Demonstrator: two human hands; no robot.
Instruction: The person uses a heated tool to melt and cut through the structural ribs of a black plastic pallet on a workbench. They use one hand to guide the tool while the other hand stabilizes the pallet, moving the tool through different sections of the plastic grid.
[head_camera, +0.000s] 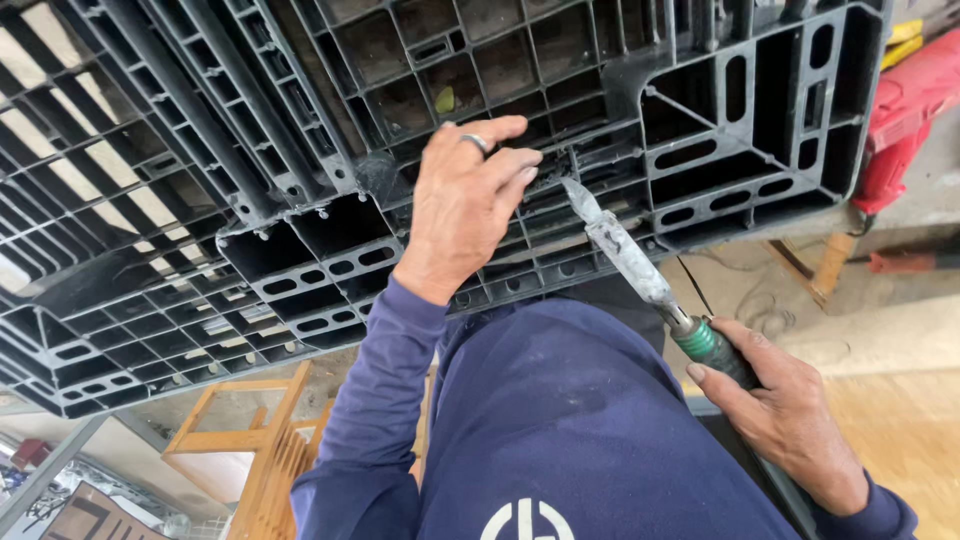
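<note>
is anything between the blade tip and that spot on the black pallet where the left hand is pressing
Nothing visible does. The blade in the right hand has its tip right at the ribs of the black pallet, just beside the fingertips of the left hand. Those fingers sit close alongside the tip, not across it.

Brown cardboard box (85, 512), lower left corner of the frame, partly cut off by the edge, flaps seen from above. White round logo (527, 520) on the dark blue shirt, bottom centre, cropped. No signs, no screens.
</note>
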